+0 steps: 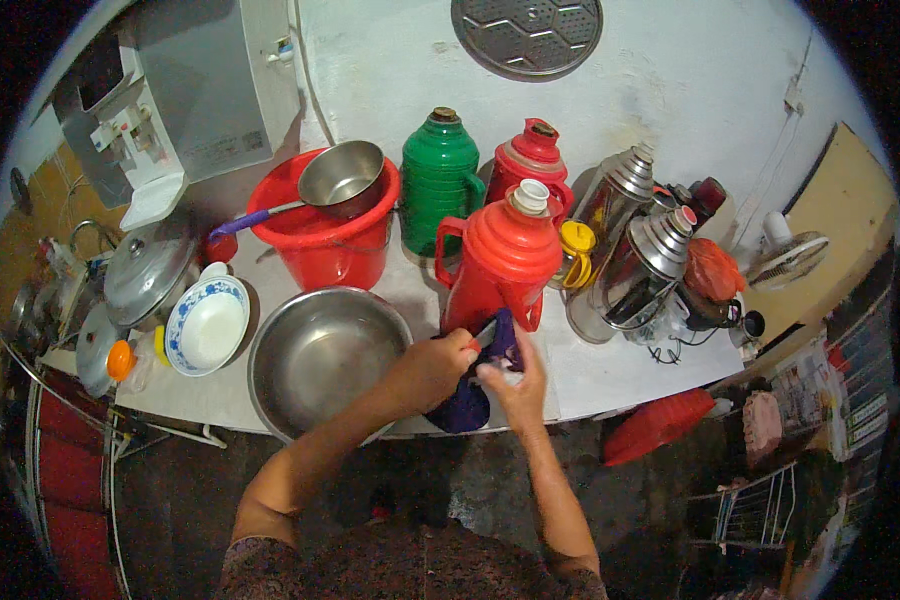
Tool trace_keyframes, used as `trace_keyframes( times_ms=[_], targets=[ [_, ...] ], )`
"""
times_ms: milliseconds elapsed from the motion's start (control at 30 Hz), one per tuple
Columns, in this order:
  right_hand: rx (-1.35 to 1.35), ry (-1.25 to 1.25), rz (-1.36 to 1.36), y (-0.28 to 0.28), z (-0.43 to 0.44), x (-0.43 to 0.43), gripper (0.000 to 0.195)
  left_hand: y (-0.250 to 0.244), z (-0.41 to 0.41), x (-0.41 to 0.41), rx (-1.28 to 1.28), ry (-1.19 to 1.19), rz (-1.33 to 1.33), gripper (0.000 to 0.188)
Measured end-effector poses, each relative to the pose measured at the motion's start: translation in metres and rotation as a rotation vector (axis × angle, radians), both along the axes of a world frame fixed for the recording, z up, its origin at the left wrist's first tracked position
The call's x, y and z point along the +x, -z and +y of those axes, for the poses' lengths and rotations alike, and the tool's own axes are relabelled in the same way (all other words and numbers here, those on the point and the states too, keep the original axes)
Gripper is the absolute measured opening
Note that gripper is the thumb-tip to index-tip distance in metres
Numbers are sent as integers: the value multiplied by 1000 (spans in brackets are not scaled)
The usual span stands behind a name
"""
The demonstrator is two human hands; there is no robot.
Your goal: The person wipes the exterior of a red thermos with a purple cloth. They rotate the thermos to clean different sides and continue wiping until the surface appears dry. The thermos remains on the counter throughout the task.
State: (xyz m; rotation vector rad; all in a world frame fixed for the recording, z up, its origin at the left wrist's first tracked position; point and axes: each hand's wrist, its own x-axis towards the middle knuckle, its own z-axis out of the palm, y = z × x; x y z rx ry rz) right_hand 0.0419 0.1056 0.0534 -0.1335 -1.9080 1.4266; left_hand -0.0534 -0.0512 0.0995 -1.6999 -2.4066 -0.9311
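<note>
My left hand grips a small knife by its reddish handle, with the blade against a dark purple vegetable. My right hand holds that vegetable, fingers behind it and thumb in front. A pale patch shows on it near my thumb. Just below my hands, another dark purple piece rests at the table's front edge; whether it is separate I cannot tell. To the left stands a wide stainless steel basin, partly covered by my left forearm. Right behind my hands rises a red thermos flask with a white stopper.
A red bucket carries a steel ladle. Green and steel thermos flasks stand toward the wall. On the left are a blue-and-white bowl and a lidded pot. The table's front edge runs below my hands.
</note>
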Motion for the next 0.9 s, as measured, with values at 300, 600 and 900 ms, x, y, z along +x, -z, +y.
trace_keyframes(
  times_ms=[300,600,900],
  targets=[
    [-686,236,55,24,22,-7,19,-32,-33,-2,-219,-23,-94,26],
    [-400,103,313,-76,-8,-29,27,-64,-59,-31,59,-94,-192,30],
    [323,-182,-61,-124,-10,-29,45,-25,-21,-9,140,-51,-184,24]
  ],
)
